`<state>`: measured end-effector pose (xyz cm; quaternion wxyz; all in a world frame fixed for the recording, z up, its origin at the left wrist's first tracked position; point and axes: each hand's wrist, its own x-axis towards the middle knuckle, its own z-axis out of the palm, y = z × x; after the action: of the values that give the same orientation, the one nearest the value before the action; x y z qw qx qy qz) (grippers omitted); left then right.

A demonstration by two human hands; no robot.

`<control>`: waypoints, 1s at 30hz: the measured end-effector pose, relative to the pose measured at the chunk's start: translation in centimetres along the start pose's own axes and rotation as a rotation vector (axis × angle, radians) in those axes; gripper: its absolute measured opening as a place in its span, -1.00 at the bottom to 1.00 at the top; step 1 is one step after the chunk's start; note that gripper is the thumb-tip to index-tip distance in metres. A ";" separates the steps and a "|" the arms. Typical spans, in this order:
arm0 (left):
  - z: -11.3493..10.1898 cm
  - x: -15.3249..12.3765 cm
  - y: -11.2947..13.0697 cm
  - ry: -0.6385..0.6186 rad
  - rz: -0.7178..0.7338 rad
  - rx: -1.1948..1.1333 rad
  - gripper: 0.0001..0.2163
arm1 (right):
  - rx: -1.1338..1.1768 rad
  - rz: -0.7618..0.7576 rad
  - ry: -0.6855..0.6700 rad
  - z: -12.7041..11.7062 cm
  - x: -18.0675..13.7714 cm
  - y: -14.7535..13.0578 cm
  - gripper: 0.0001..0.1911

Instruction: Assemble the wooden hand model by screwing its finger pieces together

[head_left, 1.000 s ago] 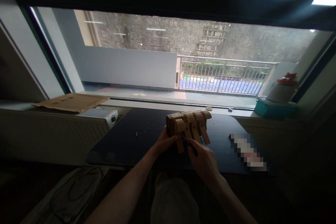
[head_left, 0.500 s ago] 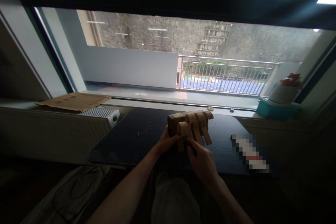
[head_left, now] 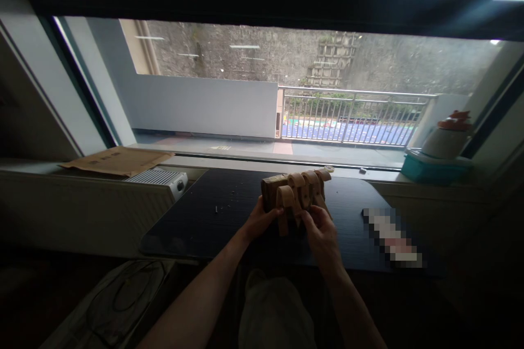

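Observation:
A brown block-like piece (head_left: 268,192), whose exact kind I cannot make out, stands on the dark table in the head view. Several tan leather straps are looped over its top and hang down its front. My left hand (head_left: 260,222) is closed on its left end, thumb against the front near the nearest strap (head_left: 285,196). At the front of the middle straps, my right hand (head_left: 323,234) has its thumb and fingers pinched on a tan strap (head_left: 297,211). The strap's lower end is partly hidden by the fingers.
The dark table (head_left: 184,229) stands under a large window. A mosaic-blurred flat item (head_left: 393,237) lies at its right, small bits (head_left: 216,209) at its left. A brown envelope (head_left: 118,160) lies above the radiator (head_left: 158,175); a teal box (head_left: 434,168) sits on the sill.
My right hand has shifted slightly up and right and changed its hold, its fingers now pinching a strap. The dark thing seen at its fingers earlier no longer shows. My left hand stays put.

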<state>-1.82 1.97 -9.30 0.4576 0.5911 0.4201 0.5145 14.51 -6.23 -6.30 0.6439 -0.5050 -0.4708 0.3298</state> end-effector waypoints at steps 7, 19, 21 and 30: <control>0.0 -0.1 0.1 -0.001 -0.031 0.056 -0.46 | 0.363 0.147 0.221 0.6 1.7 0.7 -0.57; -0.1 0.2 -0.4 -0.011 -0.005 0.087 -0.50 | 0.412 0.165 0.186 2.9 1.6 2.6 -0.56; -0.1 0.2 -0.5 -0.011 -0.008 0.117 -0.49 | 0.408 0.168 0.185 2.8 1.7 2.7 -0.55; -0.1 0.0 -0.3 -0.053 -0.053 0.175 -0.46 | 0.322 0.137 0.153 2.9 2.2 2.0 -0.57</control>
<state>-1.94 2.06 -9.61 0.4285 0.6310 0.4666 0.4477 12.65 -2.73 -7.48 0.7261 -0.4500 -0.3264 0.4047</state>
